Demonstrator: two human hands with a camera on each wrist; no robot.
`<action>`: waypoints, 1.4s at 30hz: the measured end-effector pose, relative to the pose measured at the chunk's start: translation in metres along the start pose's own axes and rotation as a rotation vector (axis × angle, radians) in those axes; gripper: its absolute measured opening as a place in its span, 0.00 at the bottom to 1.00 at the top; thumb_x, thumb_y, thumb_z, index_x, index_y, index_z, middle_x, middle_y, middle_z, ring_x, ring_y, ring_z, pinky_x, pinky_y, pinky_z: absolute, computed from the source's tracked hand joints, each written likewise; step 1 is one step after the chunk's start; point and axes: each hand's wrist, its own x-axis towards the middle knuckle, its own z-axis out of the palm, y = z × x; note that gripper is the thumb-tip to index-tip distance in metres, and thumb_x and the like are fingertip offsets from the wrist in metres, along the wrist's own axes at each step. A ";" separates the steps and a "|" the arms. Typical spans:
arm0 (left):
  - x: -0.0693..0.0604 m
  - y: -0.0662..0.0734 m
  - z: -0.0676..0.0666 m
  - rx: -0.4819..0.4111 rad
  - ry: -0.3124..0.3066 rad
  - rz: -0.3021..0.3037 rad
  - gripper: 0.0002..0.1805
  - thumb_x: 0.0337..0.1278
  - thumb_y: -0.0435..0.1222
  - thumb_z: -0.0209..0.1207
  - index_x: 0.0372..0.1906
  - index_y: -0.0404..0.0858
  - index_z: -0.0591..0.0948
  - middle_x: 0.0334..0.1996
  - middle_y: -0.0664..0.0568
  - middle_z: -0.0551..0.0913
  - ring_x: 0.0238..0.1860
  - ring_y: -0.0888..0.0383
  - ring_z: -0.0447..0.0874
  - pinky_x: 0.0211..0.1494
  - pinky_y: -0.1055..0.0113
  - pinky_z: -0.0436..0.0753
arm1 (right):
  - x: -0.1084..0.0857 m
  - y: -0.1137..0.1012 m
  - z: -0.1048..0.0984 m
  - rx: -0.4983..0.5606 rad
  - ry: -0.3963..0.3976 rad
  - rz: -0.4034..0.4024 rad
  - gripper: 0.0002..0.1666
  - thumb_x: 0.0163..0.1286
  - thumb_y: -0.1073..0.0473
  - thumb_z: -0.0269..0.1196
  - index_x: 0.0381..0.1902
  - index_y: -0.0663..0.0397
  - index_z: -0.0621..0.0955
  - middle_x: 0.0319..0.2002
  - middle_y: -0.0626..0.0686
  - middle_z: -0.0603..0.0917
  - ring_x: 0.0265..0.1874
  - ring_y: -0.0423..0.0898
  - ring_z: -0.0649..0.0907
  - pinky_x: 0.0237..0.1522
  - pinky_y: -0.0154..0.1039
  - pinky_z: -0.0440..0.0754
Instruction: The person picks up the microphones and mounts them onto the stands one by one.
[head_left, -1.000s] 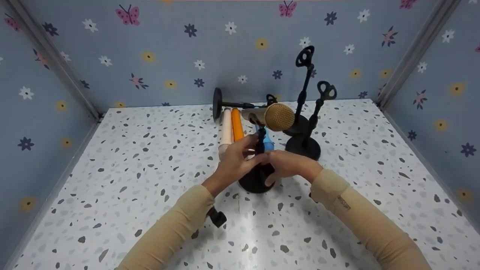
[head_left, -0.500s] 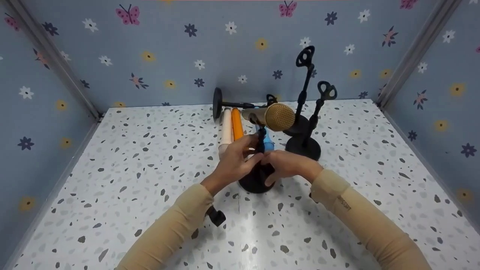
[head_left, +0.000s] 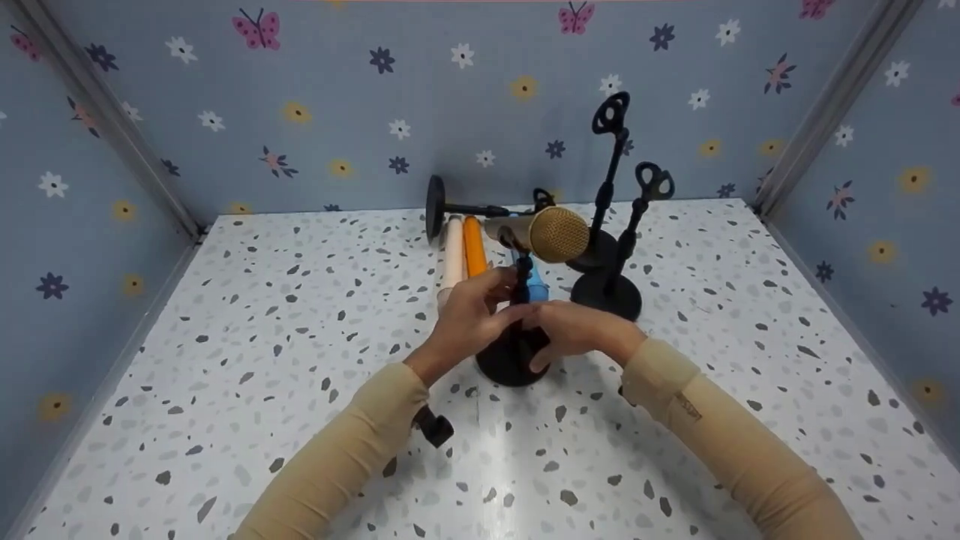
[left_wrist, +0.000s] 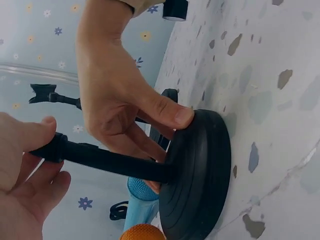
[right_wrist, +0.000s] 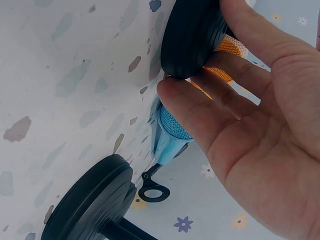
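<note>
The desktop microphone stand (head_left: 501, 365) stands upright on the white speckled table (head_left: 300, 420), its pole rising between the person's two hands. The left hand (head_left: 471, 319) grips that pole: in the left wrist view, its thumb lies on one side of the black collar and its fingers curl around the other. The right hand (head_left: 577, 328) holds the round base lower down. Its thumb presses near the base's rim, while the remaining fingers reach past the pole; in the right wrist view, fingertips touch the base's far edge. The thumb of the left hand and the back of the right come together in front of the pole, so part of it is hidden from the head camera.

Above the fingers, a gold microphone (head_left: 559, 235) sits sideways in the stand's clip, its mesh head to the person's right. Just beyond the hands lie a pale microphone (head_left: 454, 255), an orange microphone (head_left: 474, 244) and a blue microphone (head_left: 538, 291), their heads toward the person. Behind them a fallen stand (head_left: 433, 208) lies on its side. Two more upright stands, a front one (head_left: 611, 296) and a rear one (head_left: 604, 191), are near the right hand.
</note>
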 end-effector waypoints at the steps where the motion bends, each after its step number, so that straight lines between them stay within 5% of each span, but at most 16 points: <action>1: 0.001 0.000 -0.002 0.011 -0.014 -0.013 0.17 0.56 0.29 0.72 0.50 0.33 0.83 0.45 0.46 0.87 0.42 0.57 0.87 0.42 0.64 0.87 | 0.000 0.000 0.000 -0.006 -0.004 0.004 0.26 0.56 0.50 0.79 0.48 0.58 0.85 0.43 0.51 0.87 0.42 0.48 0.82 0.52 0.45 0.81; 5: 0.001 -0.001 -0.007 0.012 -0.047 -0.080 0.18 0.56 0.34 0.73 0.52 0.36 0.83 0.45 0.51 0.88 0.43 0.60 0.88 0.44 0.62 0.87 | 0.000 0.000 0.001 -0.011 -0.008 0.020 0.27 0.57 0.50 0.79 0.50 0.58 0.86 0.45 0.51 0.87 0.42 0.47 0.82 0.52 0.45 0.82; 11: 0.000 0.002 -0.005 0.087 0.000 -0.129 0.17 0.51 0.38 0.77 0.44 0.38 0.85 0.39 0.54 0.89 0.39 0.66 0.88 0.42 0.61 0.87 | -0.001 0.000 0.001 0.017 0.007 0.025 0.30 0.56 0.51 0.79 0.52 0.59 0.84 0.46 0.53 0.86 0.43 0.48 0.82 0.53 0.45 0.81; 18: 0.001 0.001 -0.007 0.092 -0.045 -0.109 0.15 0.54 0.37 0.75 0.45 0.36 0.86 0.38 0.54 0.90 0.38 0.65 0.87 0.35 0.60 0.83 | 0.002 0.002 0.003 0.003 0.010 -0.021 0.22 0.55 0.52 0.80 0.43 0.57 0.86 0.37 0.50 0.87 0.35 0.45 0.80 0.47 0.44 0.82; 26: 0.007 -0.005 -0.014 0.030 -0.152 -0.082 0.12 0.59 0.36 0.72 0.46 0.37 0.86 0.40 0.54 0.89 0.40 0.62 0.87 0.38 0.61 0.84 | 0.000 0.001 0.001 -0.019 0.003 -0.002 0.27 0.57 0.51 0.79 0.50 0.60 0.85 0.46 0.53 0.86 0.46 0.49 0.82 0.55 0.46 0.80; 42: 0.002 -0.007 -0.012 0.035 -0.133 -0.106 0.18 0.58 0.37 0.72 0.52 0.35 0.84 0.46 0.49 0.88 0.40 0.61 0.89 0.44 0.68 0.87 | 0.000 0.000 0.000 -0.010 -0.003 0.002 0.28 0.57 0.51 0.78 0.52 0.60 0.85 0.46 0.53 0.85 0.46 0.49 0.81 0.56 0.47 0.79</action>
